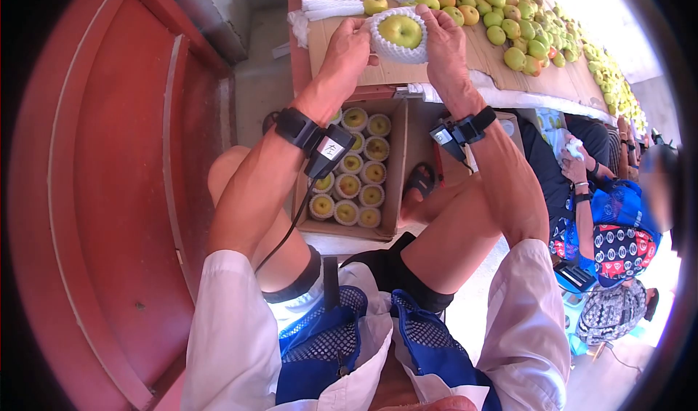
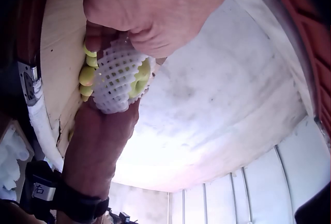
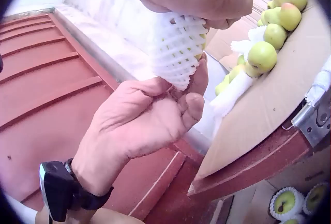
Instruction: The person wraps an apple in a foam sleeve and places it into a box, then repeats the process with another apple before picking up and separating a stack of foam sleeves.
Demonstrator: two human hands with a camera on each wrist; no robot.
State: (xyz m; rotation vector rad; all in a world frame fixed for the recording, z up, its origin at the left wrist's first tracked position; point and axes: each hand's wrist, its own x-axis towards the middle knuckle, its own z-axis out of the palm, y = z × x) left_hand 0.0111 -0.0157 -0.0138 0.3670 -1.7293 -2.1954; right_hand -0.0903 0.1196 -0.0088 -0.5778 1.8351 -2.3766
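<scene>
A green apple sits in a white foam net, held up at the table's near edge with its top bare. My left hand grips the net from the left, and in the right wrist view its thumb and fingers pinch the net's end. On the other side my right hand holds the net, thumb by the upper rim. The left wrist view shows the net stretched around the apple, with green skin through the mesh. Part of each hand's fingers is hidden behind the net.
Loose apples lie across the cardboard-topped table, beside flat foam nets. Below, a carton holds netted apples in rows. A red door stands left; another person sits right.
</scene>
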